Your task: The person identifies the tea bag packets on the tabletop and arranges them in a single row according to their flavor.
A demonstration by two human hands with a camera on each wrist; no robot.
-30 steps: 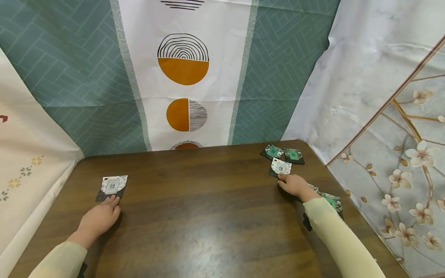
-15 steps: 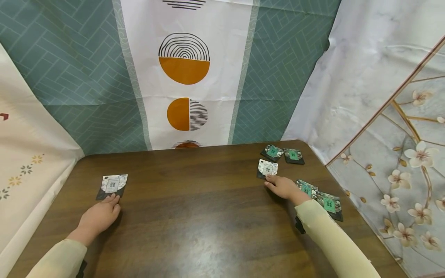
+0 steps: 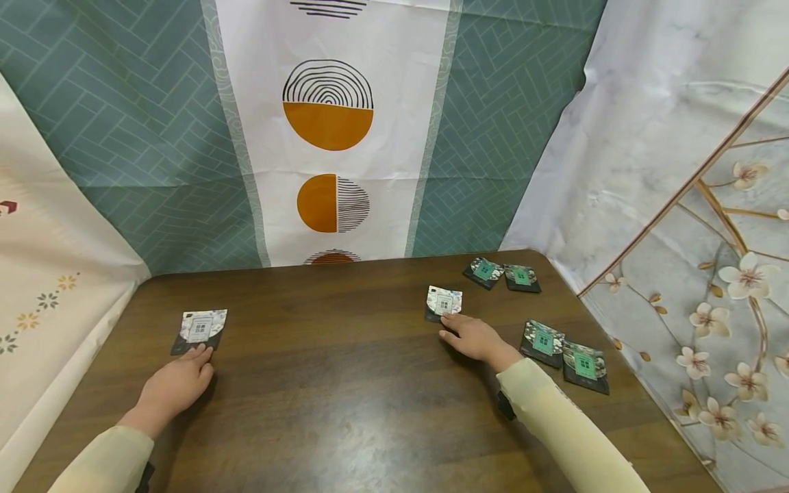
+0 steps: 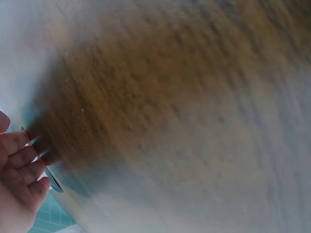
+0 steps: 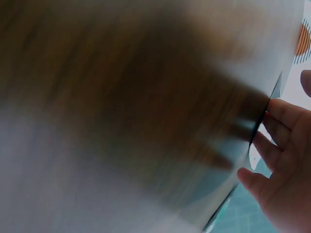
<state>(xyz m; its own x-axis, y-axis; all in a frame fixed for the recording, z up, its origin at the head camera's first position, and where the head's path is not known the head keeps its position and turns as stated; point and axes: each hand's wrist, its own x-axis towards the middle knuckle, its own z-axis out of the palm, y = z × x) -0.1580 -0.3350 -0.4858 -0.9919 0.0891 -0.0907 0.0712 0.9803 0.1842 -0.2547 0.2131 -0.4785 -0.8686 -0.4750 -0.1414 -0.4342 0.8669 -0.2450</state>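
My left hand [image 3: 177,383] lies at the left of the table, its fingertips resting on the lower dark edge of a flat square packet [image 3: 200,325] with a white patterned top. In the left wrist view the straight fingers of the left hand [image 4: 22,179] meet the packet's thin edge. Right of centre, my right hand [image 3: 474,337] touches the near edge of a matching white-and-dark packet [image 3: 444,299] with extended fingertips. The right wrist view has this hand [image 5: 284,155] with fingers spread against the packet's dark edge [image 5: 276,92].
Two green-labelled dark packets, one left [image 3: 483,272] and one right [image 3: 522,278], lie at the table's back right corner. Two more, a left one [image 3: 542,342] and a right one [image 3: 585,368], lie beside the right forearm. Patterned cloths hang behind the brown table [image 3: 333,356] and on both sides.
My right hand has slid its white-topped packet left across the table, away from the green-labelled packets, uncovering the two near the forearm. My left hand and its packet have stayed put.
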